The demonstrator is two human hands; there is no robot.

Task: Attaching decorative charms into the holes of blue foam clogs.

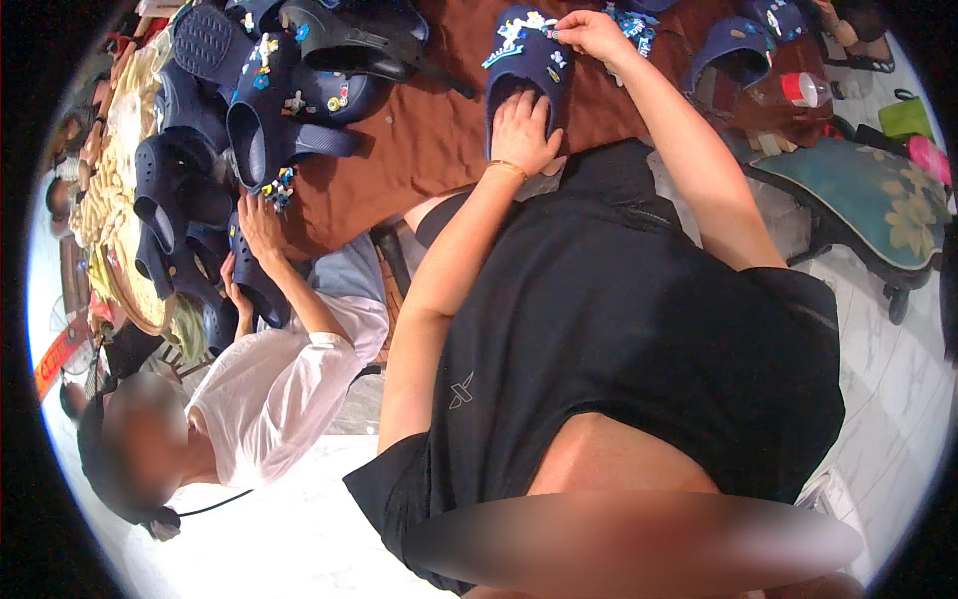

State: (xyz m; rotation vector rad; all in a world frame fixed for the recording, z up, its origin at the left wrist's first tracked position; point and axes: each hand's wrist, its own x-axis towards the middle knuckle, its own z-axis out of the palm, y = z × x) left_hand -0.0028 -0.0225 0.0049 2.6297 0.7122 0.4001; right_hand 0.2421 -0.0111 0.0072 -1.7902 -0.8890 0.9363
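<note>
"Navy foam clog (529, 72) with colourful charms: where does it lie?"

"On the brown cloth (419, 145), under the person's left hand (525, 135), its loosely spread fingers reaching inside."

"And the right hand (596, 38)?"

"By its toe, fingertips nearly together at a small round charm (553, 33). Whether either hand grips cannot be told."

Far right: padded seat (848, 195), teal with pale flowers, above pale tiled floor (878, 389). Beyond it, green bag (904, 118), bright pink object (930, 158). Upper right: clear plastic bottle (798, 90), red label. Left: co-worker (269, 414), white shirt, dark cap (97, 454). Far left: heap of pale pieces (105, 195).
</note>
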